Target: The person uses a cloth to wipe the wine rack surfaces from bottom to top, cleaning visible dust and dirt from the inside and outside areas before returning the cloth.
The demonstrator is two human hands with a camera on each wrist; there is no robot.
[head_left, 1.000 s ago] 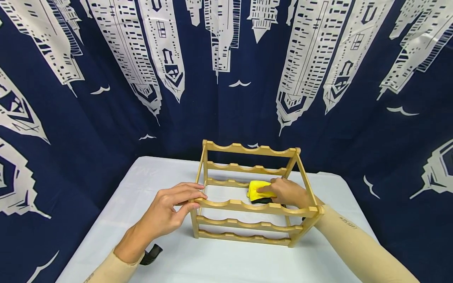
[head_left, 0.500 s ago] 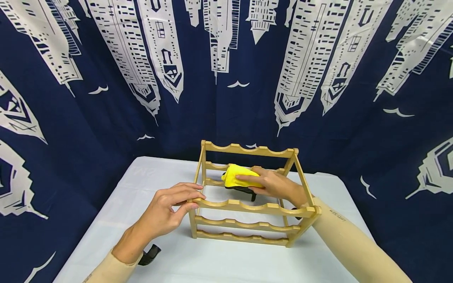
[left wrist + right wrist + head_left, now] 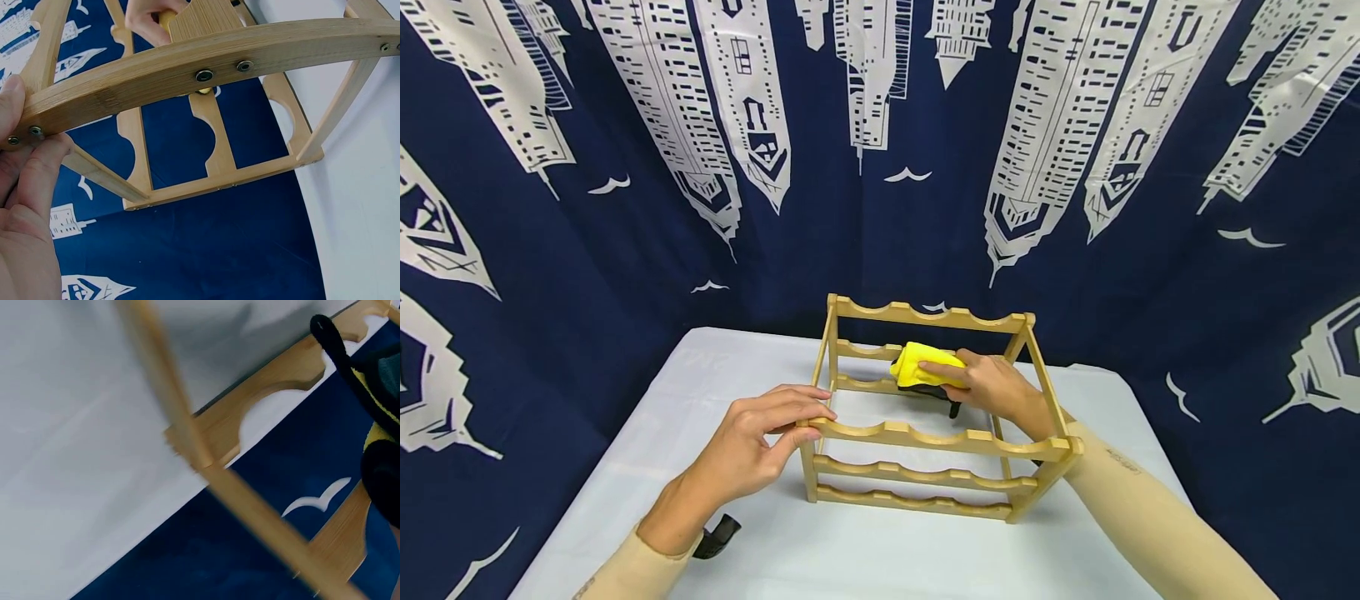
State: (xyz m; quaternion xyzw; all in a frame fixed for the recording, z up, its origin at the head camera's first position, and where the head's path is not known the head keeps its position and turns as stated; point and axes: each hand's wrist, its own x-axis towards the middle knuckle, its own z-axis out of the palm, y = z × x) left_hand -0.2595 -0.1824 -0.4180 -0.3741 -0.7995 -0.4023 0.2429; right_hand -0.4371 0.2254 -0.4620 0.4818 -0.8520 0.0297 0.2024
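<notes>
A light wooden rack (image 3: 928, 442) with scalloped rails stands on the table. At its front left top corner, my left hand (image 3: 741, 446) grips the wood between thumb and fingers; the left wrist view shows the fingertips around the end of a screwed side bar (image 3: 156, 72). Inside the rack my right hand (image 3: 1000, 387) holds a yellow cloth (image 3: 913, 362) with black trim against the rear middle rail. A black loop (image 3: 331, 344) of the cloth hangs down in the right wrist view. Most of the right hand's fingers are hidden there.
The white table (image 3: 737, 375) extends around the rack. Behind it hangs a dark blue curtain (image 3: 865, 242) printed with white buildings and birds. A black device (image 3: 717, 536) sits under the left wrist.
My right hand has lifted the cloth from low in the rack to the rear middle rail, first leftward, then slightly back to the right. The left hand stays on its corner.
</notes>
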